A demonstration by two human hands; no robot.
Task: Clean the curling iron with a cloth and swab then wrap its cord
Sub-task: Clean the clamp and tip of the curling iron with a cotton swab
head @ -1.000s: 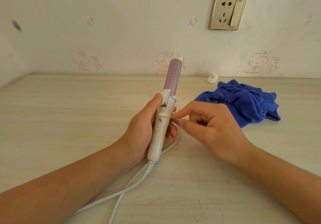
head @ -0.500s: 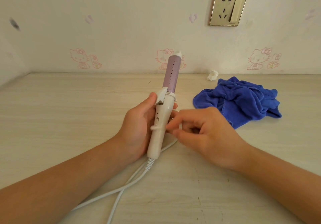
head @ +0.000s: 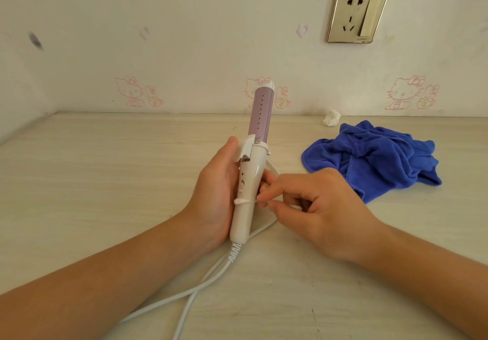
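A left hand (head: 215, 189) is gripping the white handle of a curling iron (head: 250, 170) upright over the middle of the desk (head: 105, 181), its lilac barrel pointing toward the back edge. The right hand (head: 317, 207) is pinching the white cord (head: 200, 285) against the handle, one turn already circling it. A crumpled blue cloth (head: 375, 157) is lying near the desk's back right edge.
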